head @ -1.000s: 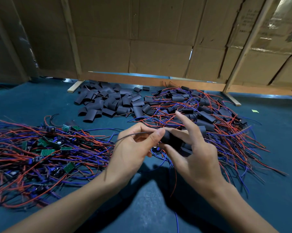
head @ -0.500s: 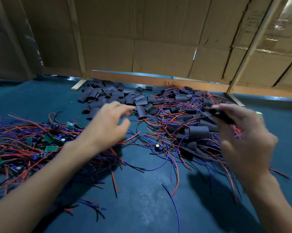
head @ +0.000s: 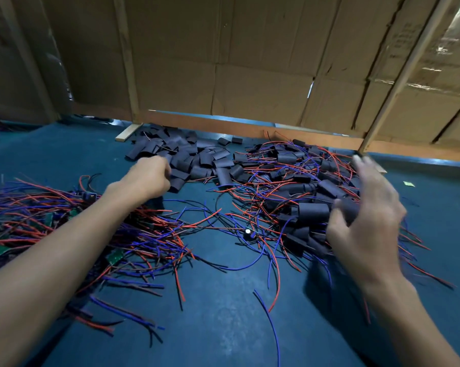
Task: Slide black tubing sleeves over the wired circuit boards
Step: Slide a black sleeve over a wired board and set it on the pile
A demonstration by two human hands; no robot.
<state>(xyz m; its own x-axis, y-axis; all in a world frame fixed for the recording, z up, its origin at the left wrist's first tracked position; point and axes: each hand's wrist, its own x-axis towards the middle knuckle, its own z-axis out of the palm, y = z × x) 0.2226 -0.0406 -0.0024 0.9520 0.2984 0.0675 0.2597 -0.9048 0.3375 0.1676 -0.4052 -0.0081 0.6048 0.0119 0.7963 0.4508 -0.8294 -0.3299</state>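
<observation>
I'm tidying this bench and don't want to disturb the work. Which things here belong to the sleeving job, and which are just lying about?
Job:
- loose black sleeves, under the left hand
- bare wired boards
- sleeved boards, by the right hand

Lying about:
- green scrap
- wooden strip
- cardboard wall

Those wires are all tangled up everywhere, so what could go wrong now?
1. The left hand reaches into the empty sleeves. It might grab several at once.
2. The unsleeved boards lie in knotted red and blue wires. Pulling one out could drag its neighbours along.
3. The right hand is blurred above the finished pile, whose wires spread toward the left pile. Finished and unfinished pieces could mix.
</observation>
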